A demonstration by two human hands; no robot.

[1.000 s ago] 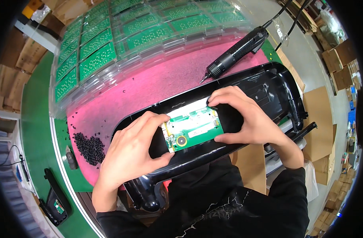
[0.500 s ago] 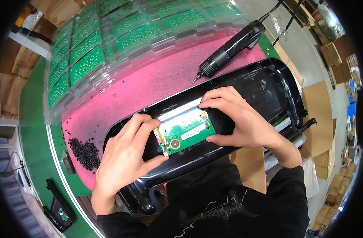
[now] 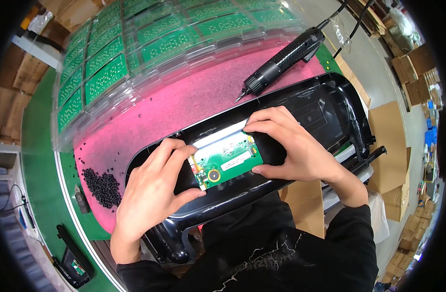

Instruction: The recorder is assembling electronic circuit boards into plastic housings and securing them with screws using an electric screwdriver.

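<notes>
A green circuit board (image 3: 232, 155) with a white label and a round buzzer-like part sits over the middle of a long black plastic housing (image 3: 301, 95). My left hand (image 3: 157, 182) grips the board's left end, thumb at the lower corner and fingertips at the upper one. At its right end my right hand (image 3: 286, 146) holds the upper corner with the fingers, and the thumb rests by the lower corner. Along the board's top edge runs a shiny pale strip (image 3: 220, 134). Whether the board touches the housing floor cannot be seen.
A black electric screwdriver (image 3: 281, 61) lies on the pink mat (image 3: 194, 92) beyond the housing. Clear trays of green boards (image 3: 169, 29) stand at the back. Black screws (image 3: 101, 189) are heaped at left, near a smaller black housing (image 3: 73, 260). Cardboard boxes (image 3: 388, 146) stand at right.
Both hands keep their hold on the circuit board, which stays nearly in place over the housing. The whole view has shifted very slightly.
</notes>
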